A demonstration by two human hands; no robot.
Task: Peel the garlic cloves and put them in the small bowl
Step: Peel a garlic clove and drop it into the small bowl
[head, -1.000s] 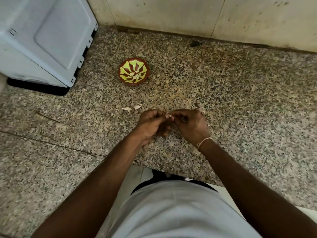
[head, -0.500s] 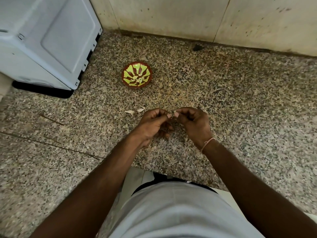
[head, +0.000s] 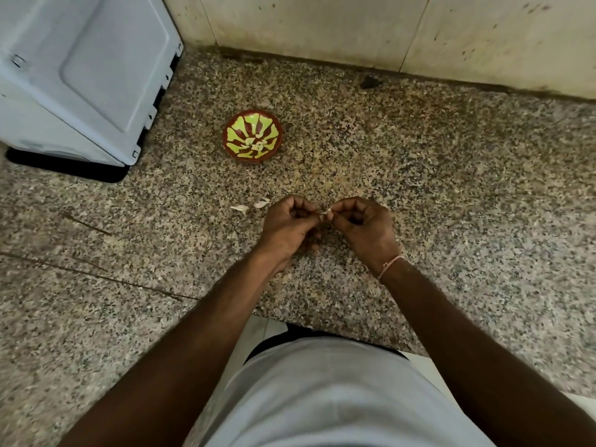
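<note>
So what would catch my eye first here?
Probably the red bowl with yellow-green petals, alone on the speckled stone counter beside a grey appliance. Nearer the camera, left hand and right hand pinch a pale garlic clove between them.

Bare forearms, pale grey shirt [head: 338,398], thin pinkish thread band [head: 388,265] on right wrist, dark waistband [head: 290,333].

I'm standing at a kitchen counter, by the look of it a home one. The speckled granite worktop [head: 419,195] runs back to a stained tiled wall [head: 322,27]. A pale grey appliance [head: 84,75] sits on it at the far left corner, and a small painted bowl [head: 252,136] and scraps of garlic skin [head: 240,208] lie on the stone.
</note>
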